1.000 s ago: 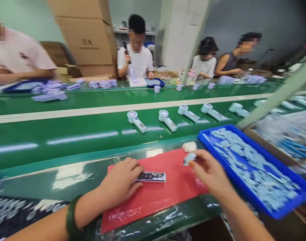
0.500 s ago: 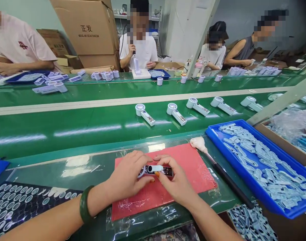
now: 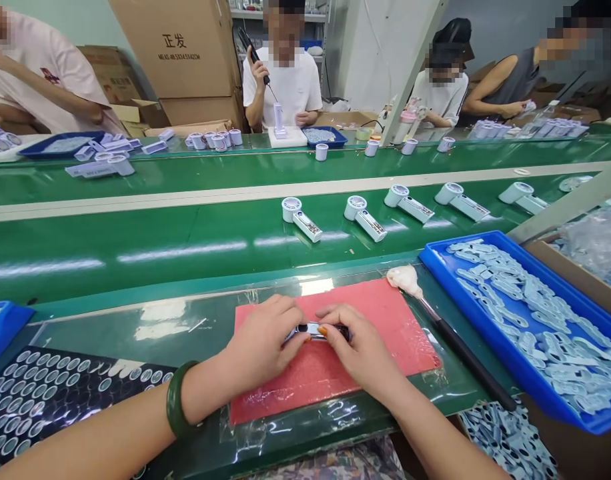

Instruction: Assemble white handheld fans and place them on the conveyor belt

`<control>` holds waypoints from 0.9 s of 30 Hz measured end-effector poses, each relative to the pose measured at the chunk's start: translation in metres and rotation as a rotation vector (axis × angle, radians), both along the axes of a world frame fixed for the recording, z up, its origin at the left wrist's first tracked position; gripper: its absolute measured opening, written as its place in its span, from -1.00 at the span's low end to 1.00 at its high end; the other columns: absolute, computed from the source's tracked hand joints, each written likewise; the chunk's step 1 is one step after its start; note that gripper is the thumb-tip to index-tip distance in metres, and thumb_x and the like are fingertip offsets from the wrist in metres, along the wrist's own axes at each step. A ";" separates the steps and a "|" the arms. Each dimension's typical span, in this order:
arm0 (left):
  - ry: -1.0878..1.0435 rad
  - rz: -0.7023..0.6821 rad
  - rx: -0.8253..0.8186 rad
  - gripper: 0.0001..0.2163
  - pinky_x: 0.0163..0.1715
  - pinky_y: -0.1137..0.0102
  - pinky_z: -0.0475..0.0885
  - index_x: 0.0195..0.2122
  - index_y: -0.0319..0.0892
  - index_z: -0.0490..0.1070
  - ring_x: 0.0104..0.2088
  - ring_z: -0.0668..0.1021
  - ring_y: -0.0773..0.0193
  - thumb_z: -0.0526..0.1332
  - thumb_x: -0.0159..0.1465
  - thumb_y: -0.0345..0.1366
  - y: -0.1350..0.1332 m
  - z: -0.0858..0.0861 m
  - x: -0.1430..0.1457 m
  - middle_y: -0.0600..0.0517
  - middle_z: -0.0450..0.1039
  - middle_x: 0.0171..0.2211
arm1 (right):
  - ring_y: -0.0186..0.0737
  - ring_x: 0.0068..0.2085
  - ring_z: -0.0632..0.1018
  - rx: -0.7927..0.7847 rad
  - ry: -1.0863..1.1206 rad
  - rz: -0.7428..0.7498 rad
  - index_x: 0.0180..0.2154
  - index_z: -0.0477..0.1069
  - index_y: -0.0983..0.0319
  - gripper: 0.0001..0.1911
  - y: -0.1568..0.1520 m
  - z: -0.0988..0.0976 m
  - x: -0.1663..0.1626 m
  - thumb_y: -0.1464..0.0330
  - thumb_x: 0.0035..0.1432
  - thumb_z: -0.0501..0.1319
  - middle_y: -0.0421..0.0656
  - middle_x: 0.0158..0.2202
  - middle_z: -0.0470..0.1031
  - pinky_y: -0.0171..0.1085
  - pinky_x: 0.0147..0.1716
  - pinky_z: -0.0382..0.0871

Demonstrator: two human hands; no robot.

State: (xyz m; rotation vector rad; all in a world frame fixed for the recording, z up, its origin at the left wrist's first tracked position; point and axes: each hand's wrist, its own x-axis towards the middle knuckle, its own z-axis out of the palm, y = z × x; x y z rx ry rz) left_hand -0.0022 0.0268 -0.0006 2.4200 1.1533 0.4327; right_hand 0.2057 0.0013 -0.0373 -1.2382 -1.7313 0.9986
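The small handheld unit (image 3: 315, 331) lies on the red mat (image 3: 385, 333), near the mat's middle, pinched between both hands. Only a short strip of it shows: a pale cover piece on top and a dark strip beneath, with fingers hiding both ends. Its long axis runs left to right across the view, roughly parallel to the near edge of the worktop (image 3: 135, 333); which end is the round head cannot be made out.

The left hand (image 3: 263, 343) is closed narrowly over the unit's left end, thumb and forefinger pressing it. The right hand (image 3: 358, 350) grips the right end likewise, thumb tip on the pale cover. A green bangle (image 3: 174, 408) sits on the left wrist.

Just right of the mat lies a brush (image 3: 450, 333), white tip near the mat's far corner, dark handle running toward the near edge. Beyond it stands a blue tray (image 3: 435, 263) of pale blue covers, cut off at the frame's right edge. To the left, a dark sheet of round lenses (image 3: 40, 400) is partly cropped. Finished units (image 3: 300, 217) lie in a row on the green conveyor belt (image 3: 135, 240). Other people sit working on the far side.
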 end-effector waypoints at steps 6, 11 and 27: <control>-0.031 -0.014 -0.066 -0.95 -0.21 0.26 0.37 -0.28 -0.15 0.39 -0.21 0.43 0.21 0.20 0.31 -0.30 -0.006 0.007 -0.001 0.03 0.44 -0.25 | -0.18 -0.10 0.48 -0.052 -0.045 0.101 -0.15 0.41 0.10 -0.89 0.000 -0.001 0.008 0.41 0.30 0.19 -0.24 -0.14 0.50 -0.15 -0.05 0.34; 0.019 -0.019 0.002 -0.83 -0.04 0.11 0.40 -0.09 -0.14 0.34 -0.06 0.45 0.10 0.20 0.30 -0.28 -0.035 0.003 0.002 -0.03 0.46 -0.08 | -0.10 0.14 0.34 0.058 -0.242 0.215 0.20 0.23 0.08 -0.52 -0.021 0.005 0.014 0.44 0.29 0.20 -0.17 0.15 0.37 -0.04 0.16 0.19; 0.467 -0.054 0.288 -0.83 0.06 -0.03 0.30 -0.16 -0.10 0.42 -0.12 0.46 0.03 0.20 0.22 -0.37 -0.032 0.014 0.013 -0.03 0.47 -0.18 | -0.10 0.19 0.32 0.192 -0.256 0.071 0.19 0.29 0.19 -0.56 -0.032 0.008 0.044 0.42 0.29 0.23 -0.07 0.18 0.32 -0.07 0.21 0.24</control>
